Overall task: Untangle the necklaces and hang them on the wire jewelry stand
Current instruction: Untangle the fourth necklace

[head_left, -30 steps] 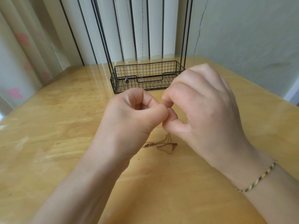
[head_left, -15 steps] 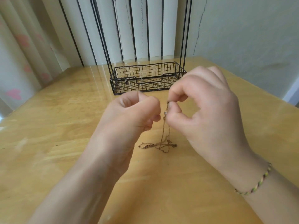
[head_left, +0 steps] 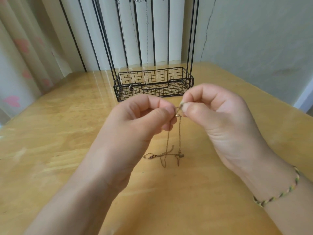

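Head view: left hand (head_left: 140,121) and right hand (head_left: 218,119) both pinch the gold necklace (head_left: 179,133) at its top — tugging apart could tighten the tangle (head_left: 162,156) lying on the worktop (head_left: 50,133).

Glossy wooden table (head_left: 50,133), pale wall (head_left: 254,39) with a thin crack (head_left: 207,28), vertical blinds (head_left: 160,31), perhaps floral curtain (head_left: 20,56), soft daylight

wooden table (head_left: 50,133); pink-patterned curtain (head_left: 18,65) behind left; cracked wall (head_left: 254,39) behind right
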The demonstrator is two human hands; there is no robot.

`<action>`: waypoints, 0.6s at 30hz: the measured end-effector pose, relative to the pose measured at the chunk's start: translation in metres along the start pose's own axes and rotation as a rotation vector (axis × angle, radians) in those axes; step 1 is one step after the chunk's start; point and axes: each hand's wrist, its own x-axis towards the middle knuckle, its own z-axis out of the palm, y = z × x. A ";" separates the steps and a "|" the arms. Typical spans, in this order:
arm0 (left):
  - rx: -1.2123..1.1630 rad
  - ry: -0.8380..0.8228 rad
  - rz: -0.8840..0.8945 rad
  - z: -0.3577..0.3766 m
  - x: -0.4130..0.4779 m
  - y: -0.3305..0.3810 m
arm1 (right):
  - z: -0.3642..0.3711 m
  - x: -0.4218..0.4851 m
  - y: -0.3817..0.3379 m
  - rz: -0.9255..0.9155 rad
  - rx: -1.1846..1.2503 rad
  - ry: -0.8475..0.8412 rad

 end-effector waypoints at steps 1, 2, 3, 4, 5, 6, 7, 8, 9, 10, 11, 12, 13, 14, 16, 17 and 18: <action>-0.034 0.001 -0.012 0.000 0.000 0.000 | 0.000 0.000 0.000 0.001 -0.005 0.002; -0.084 -0.001 -0.033 -0.001 0.000 0.001 | 0.001 -0.001 0.000 -0.003 -0.013 0.006; -0.139 -0.005 -0.057 -0.001 0.000 0.001 | 0.002 -0.002 -0.001 -0.015 -0.029 0.014; -0.173 -0.006 -0.076 -0.001 0.001 0.002 | 0.003 -0.002 -0.002 -0.034 -0.055 0.027; -0.169 0.000 -0.078 -0.002 0.001 0.002 | 0.003 -0.003 -0.002 -0.059 -0.093 0.042; -0.123 0.014 -0.062 -0.002 0.000 0.002 | 0.004 -0.003 -0.003 -0.092 -0.142 0.059; -0.051 0.031 -0.032 -0.002 0.000 0.001 | 0.005 -0.004 -0.003 -0.136 -0.200 0.076; 0.026 0.049 0.001 -0.002 0.000 0.001 | 0.005 -0.004 -0.003 -0.189 -0.267 0.096; 0.096 0.064 0.033 -0.001 -0.001 0.002 | 0.005 -0.005 -0.002 -0.243 -0.340 0.120; 0.153 0.077 0.061 -0.001 -0.002 0.002 | 0.006 -0.005 -0.003 -0.293 -0.411 0.145; 0.199 0.090 0.086 0.001 -0.003 0.003 | 0.006 -0.005 -0.003 -0.336 -0.477 0.169; 0.241 0.103 0.109 0.002 -0.003 0.004 | 0.006 -0.005 -0.004 -0.373 -0.532 0.190; 0.281 0.116 0.131 0.003 -0.004 0.005 | 0.006 -0.005 -0.005 -0.406 -0.574 0.207; 0.311 0.128 0.150 0.004 -0.004 0.005 | 0.006 -0.005 -0.005 -0.435 -0.607 0.220; 0.344 0.142 0.173 0.004 -0.004 0.006 | 0.006 -0.005 -0.006 -0.481 -0.658 0.241; 0.353 0.147 0.183 0.004 -0.003 0.006 | 0.005 -0.005 -0.006 -0.501 -0.684 0.250; 0.359 0.153 0.191 0.004 -0.004 0.006 | 0.005 -0.005 -0.006 -0.521 -0.711 0.258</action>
